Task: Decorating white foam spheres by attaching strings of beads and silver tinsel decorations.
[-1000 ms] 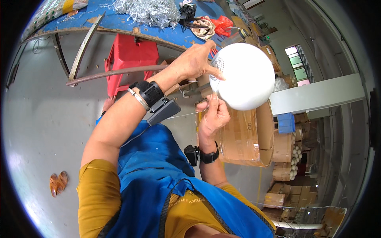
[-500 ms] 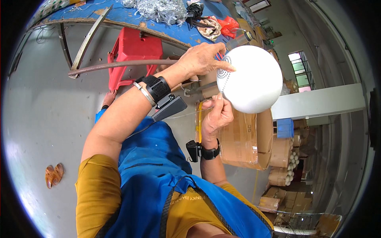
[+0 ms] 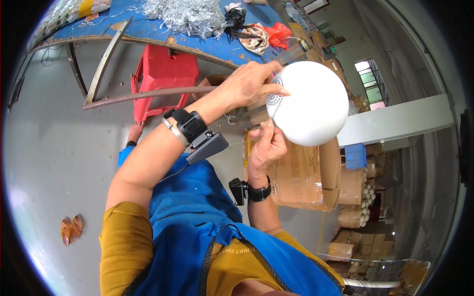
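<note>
White globe (image 3: 310, 102) nudged right, left hand (image 3: 245, 87) still on top, right hand (image 3: 265, 148) beneath

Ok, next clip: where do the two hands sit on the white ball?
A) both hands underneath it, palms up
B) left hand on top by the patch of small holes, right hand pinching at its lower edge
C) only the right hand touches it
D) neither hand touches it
B: the left hand lies over the white ball beside its perforated patch, while the right hand pinches at the lower edge.
</note>
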The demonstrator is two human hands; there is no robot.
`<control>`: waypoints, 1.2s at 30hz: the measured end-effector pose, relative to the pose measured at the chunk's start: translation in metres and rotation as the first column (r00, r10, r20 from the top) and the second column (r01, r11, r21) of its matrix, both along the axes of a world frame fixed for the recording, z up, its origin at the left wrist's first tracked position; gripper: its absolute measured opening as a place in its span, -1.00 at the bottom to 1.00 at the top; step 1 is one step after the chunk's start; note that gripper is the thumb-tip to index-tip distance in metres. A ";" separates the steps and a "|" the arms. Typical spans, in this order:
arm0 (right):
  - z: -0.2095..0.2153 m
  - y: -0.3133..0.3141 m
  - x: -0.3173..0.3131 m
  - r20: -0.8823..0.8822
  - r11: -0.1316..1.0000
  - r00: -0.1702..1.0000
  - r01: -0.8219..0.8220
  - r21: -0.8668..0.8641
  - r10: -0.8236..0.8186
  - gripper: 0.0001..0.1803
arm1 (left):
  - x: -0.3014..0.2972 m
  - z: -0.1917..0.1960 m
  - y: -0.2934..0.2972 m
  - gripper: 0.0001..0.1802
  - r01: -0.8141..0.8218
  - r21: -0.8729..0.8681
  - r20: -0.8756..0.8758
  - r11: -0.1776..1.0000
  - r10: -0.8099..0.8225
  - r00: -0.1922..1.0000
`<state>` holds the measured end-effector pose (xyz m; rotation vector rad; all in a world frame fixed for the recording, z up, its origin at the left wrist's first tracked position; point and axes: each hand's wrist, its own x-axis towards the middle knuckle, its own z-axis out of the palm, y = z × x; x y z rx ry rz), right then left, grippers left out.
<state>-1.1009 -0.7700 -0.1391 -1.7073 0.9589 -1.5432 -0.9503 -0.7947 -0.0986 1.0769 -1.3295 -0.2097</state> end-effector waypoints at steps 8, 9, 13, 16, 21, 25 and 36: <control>0.009 0.006 -0.003 0.032 0.999 0.999 -0.006 -0.047 0.008 -0.79 | 0.004 0.001 -0.001 -0.54 0.360 0.312 -0.116 0.879 -0.341 0.933; 0.009 0.006 -0.003 0.022 0.998 1.000 -0.007 -0.065 0.009 -0.79 | 0.006 0.001 0.001 -0.54 0.366 0.311 -0.116 0.877 -0.347 0.931; 0.009 0.006 -0.003 -0.004 0.997 1.000 -0.023 -0.075 0.022 -0.79 | 0.007 0.008 0.007 -0.40 0.265 0.208 0.064 0.941 -0.284 0.957; 0.015 0.011 -0.005 -0.044 0.992 0.999 -0.034 -0.122 0.029 -0.78 | 0.005 0.008 0.003 -0.37 0.278 0.198 -0.060 0.940 -0.271 0.961; 0.015 0.021 -0.015 -0.083 0.993 0.990 -0.107 0.041 0.110 -0.79 | 0.009 0.000 -0.011 -0.11 0.178 0.312 -0.077 0.933 -0.162 0.984; 0.015 0.014 -0.013 -0.101 0.992 0.989 -0.112 -0.065 0.106 -0.78 | 0.008 0.007 -0.009 -0.29 0.348 0.277 -0.241 0.896 -0.285 0.928; 0.001 -0.005 -0.011 -0.071 0.991 0.997 0.015 -0.131 -0.025 -0.79 | 0.000 -0.002 -0.011 -0.47 0.238 0.219 -0.150 0.946 -0.209 0.966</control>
